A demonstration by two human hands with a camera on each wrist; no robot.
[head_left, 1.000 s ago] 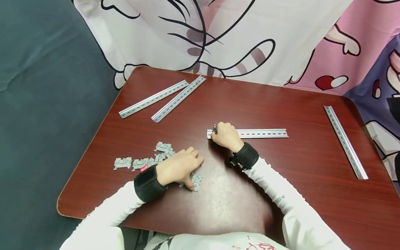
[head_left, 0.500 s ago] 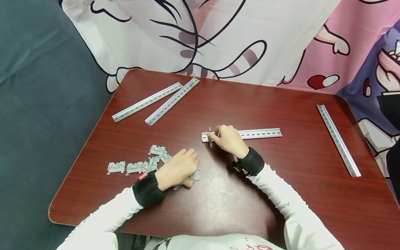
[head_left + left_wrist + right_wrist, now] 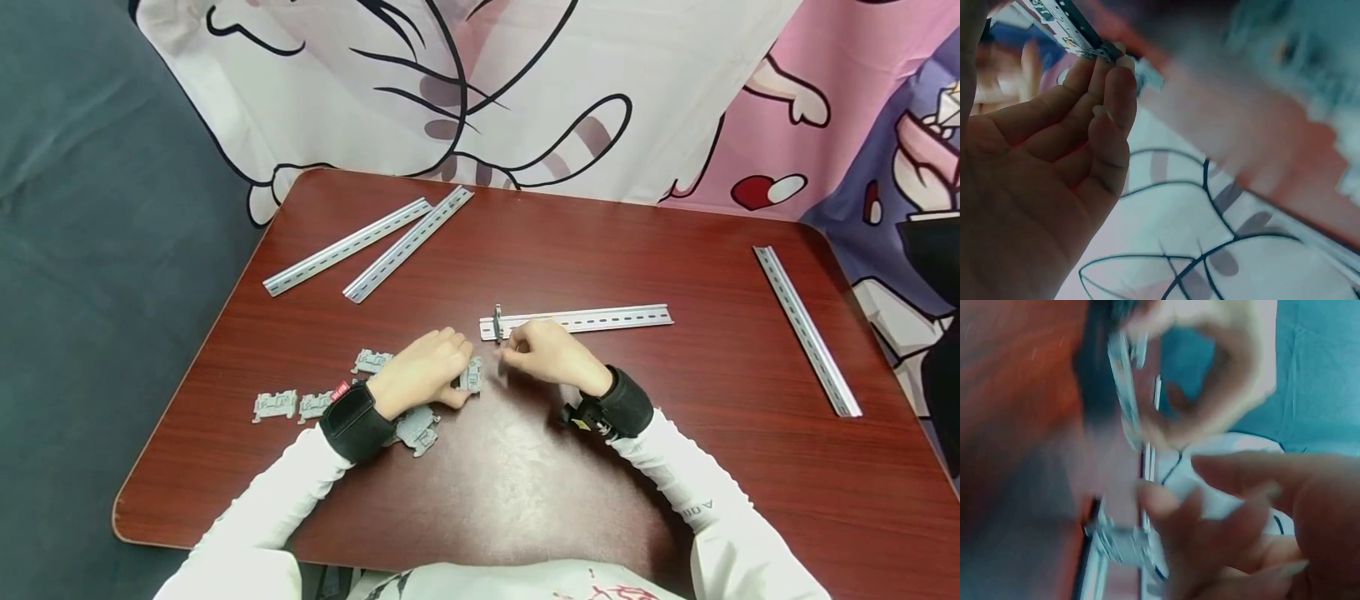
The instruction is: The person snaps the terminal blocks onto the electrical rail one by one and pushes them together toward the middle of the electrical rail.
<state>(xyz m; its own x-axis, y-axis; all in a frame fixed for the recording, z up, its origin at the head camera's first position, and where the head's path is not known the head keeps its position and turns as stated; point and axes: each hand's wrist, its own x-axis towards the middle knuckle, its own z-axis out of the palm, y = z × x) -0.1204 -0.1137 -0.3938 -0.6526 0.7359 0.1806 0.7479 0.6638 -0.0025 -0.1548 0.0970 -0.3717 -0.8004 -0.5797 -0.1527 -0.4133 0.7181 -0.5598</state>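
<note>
Grey module [image 3: 472, 376] sits in left hand [image 3: 423, 372]; right hand [image 3: 553, 353] nearby.

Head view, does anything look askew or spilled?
Mildly: two slotted silver metal rails at back left lie askew, converging rather than parallel. Flat pale-grey plastic modules lie loosely scattered beside the left hand. No spill shows.

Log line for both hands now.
left hand: pinches grey block | right hand: holds nothing, near rail | rail: upright piece near left end

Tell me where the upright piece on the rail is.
In the head view, the upright piece stands near the left end of the middle rail, just left of the right hand.
</note>
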